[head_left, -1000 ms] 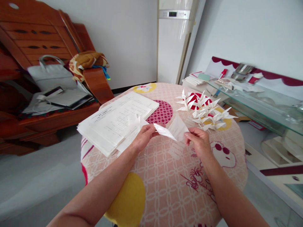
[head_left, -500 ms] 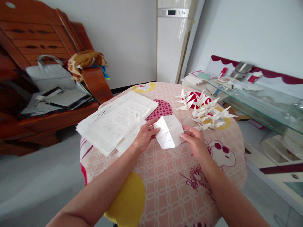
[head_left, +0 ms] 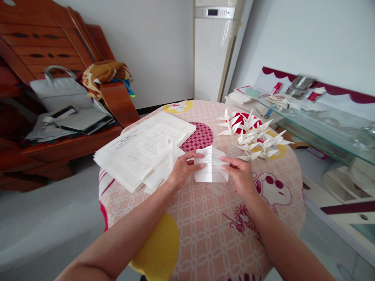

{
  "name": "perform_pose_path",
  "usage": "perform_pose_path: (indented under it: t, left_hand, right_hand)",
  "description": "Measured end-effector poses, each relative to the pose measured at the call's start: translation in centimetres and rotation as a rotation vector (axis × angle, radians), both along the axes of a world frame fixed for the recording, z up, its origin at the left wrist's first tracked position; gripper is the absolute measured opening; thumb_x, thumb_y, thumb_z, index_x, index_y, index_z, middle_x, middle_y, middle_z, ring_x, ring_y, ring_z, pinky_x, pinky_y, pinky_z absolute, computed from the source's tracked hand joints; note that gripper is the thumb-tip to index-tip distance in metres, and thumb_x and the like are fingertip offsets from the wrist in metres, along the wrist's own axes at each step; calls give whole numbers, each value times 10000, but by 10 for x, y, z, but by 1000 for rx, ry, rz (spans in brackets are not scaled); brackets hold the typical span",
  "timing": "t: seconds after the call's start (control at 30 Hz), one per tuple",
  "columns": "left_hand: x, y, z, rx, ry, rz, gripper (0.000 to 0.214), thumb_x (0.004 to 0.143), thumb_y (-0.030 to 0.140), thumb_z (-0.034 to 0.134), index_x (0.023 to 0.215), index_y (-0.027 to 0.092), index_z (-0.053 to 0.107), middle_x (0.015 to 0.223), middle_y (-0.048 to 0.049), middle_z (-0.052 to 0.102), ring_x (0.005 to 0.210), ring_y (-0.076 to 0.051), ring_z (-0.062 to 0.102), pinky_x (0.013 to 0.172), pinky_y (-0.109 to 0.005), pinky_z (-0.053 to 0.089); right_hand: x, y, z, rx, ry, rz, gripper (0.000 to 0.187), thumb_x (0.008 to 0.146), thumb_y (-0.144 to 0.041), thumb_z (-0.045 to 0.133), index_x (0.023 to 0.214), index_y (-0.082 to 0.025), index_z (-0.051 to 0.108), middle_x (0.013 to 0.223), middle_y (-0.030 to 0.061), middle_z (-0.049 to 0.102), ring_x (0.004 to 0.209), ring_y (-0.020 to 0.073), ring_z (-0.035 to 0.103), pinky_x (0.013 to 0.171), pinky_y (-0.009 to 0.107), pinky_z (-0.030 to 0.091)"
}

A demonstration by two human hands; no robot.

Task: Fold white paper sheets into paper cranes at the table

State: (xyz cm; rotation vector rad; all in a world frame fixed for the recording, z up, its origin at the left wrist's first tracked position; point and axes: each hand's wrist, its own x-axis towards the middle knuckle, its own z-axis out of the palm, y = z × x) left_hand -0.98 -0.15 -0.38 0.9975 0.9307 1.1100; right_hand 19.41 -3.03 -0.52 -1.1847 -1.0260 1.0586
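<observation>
A small creased sheet of white paper [head_left: 211,171], printed with faint text, is held above the pink patterned tablecloth. My left hand [head_left: 185,168] pinches its left edge between thumb and fingers. On the opposite edge, my right hand [head_left: 238,171] grips the sheet the same way. A vertical fold runs down the paper's middle. To the left lies a stack of printed sheets [head_left: 137,142], with a loose folded piece [head_left: 170,156] on its near corner. Several white paper cranes [head_left: 254,136] stand together beyond my right hand.
The round table [head_left: 205,234] wears a pink cloth with cartoon figures. At right is a glass-topped cabinet [head_left: 316,128] bearing papers, metal bowls and a red cup. A wooden bench [head_left: 117,105] with a grey bag [head_left: 61,89] stands left. A white air conditioner [head_left: 213,58] is behind.
The paper has turned to sit squarer between my hands, its fold now upright. My left fingers have moved further over the sheet, and my right hand has shifted slightly.
</observation>
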Motion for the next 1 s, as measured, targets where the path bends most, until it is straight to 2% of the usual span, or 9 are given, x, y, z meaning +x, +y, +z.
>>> perform_pose_path:
  t: [0.13, 0.27, 0.53, 0.67, 0.8, 1.0]
  left_hand:
    - [6, -1, -3, 114, 65, 108, 342, 560, 296, 897, 865, 192, 782, 1340, -112, 620, 1196, -283, 583, 978, -381, 430]
    - [9, -1, -4, 211, 122, 162, 265, 627, 302, 863, 871, 220, 799, 1419, -109, 566, 1365, -300, 458, 1111, -427, 333]
    - [9, -1, -7, 352, 294, 225, 122, 701, 298, 822, 809, 244, 802, 1308, -77, 638, 1264, -274, 542, 1105, -423, 361]
    - [11, -1, -5, 457, 324, 253, 99, 729, 292, 806, 820, 253, 798, 1255, -69, 668, 1196, -256, 587, 1071, -409, 398]
    - [11, -2, -2, 463, 317, 280, 133, 727, 305, 809, 846, 247, 794, 1223, -72, 680, 1150, -258, 607, 1034, -407, 429]
    - [11, -2, -2, 469, 314, 267, 93, 745, 314, 797, 806, 245, 794, 1187, -71, 688, 1130, -252, 615, 994, -387, 444]
  right_hand:
    - [0, 0, -6, 3, -85, 7, 295, 617, -293, 846, 907, -251, 818, 729, -4, 754, 638, 161, 615, 604, 278, 470]
    - [-1, 1, -10, 16, -140, 32, 274, 662, -326, 836, 923, -246, 816, 867, 35, 793, 769, 208, 699, 706, 318, 540]
    - [-8, -2, -10, 79, -186, -2, 167, 737, -325, 772, 876, -243, 815, 931, 53, 795, 883, 243, 731, 812, 355, 568]
    - [-9, -2, -9, 106, -218, -42, 125, 731, -295, 765, 836, -244, 809, 819, 24, 778, 764, 202, 694, 719, 315, 539]
    - [-9, -1, -9, 87, -206, -65, 192, 685, -284, 781, 869, -238, 807, 668, -7, 714, 614, 162, 600, 585, 282, 469]
    - [-10, 0, -8, 102, -181, -92, 135, 681, -266, 767, 808, -233, 802, 700, 5, 728, 623, 157, 588, 594, 279, 450]
